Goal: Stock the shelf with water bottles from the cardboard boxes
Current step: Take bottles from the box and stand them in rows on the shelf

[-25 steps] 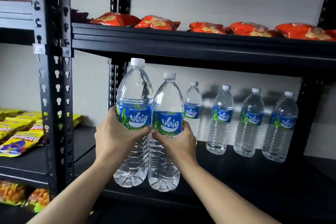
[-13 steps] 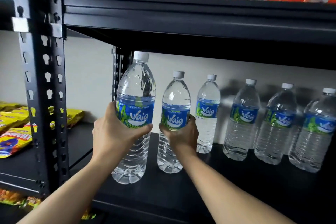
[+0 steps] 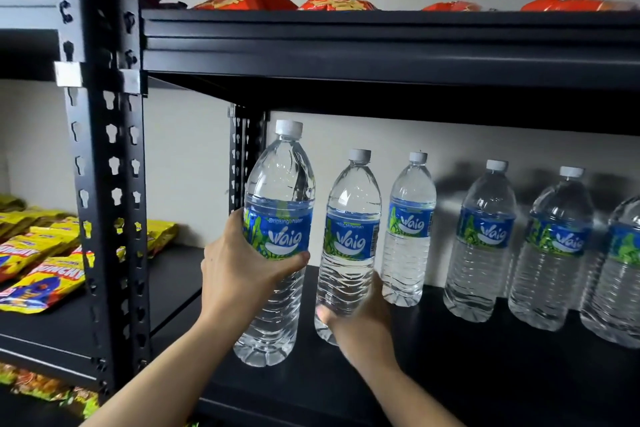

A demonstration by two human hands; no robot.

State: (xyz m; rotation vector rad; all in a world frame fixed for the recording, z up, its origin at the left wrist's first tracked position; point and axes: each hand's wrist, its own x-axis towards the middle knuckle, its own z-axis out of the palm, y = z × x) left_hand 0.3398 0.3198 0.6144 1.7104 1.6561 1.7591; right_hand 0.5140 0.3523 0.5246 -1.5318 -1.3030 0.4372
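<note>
My left hand (image 3: 239, 270) grips a clear water bottle (image 3: 277, 218) with a blue label and white cap, upright over the front left of the black shelf board (image 3: 450, 357). My right hand (image 3: 360, 326) holds the lower part of a second bottle (image 3: 349, 236), which stands upright on the board just right of the first. Behind and to the right, several more of the same bottles (image 3: 485, 246) stand in a row along the back wall. No cardboard box is in view.
The shelf above (image 3: 381, 45) hangs low over the bottle caps and carries red snack bags (image 3: 332, 2). A black slotted upright (image 3: 104, 184) stands left of my left hand. Yellow snack packs (image 3: 38, 263) lie on the neighbouring shelf at left.
My right hand has slid down from the label to the lower body of its bottle, now standing on the board. The left hand's bottle moved slightly forward into the shelf.
</note>
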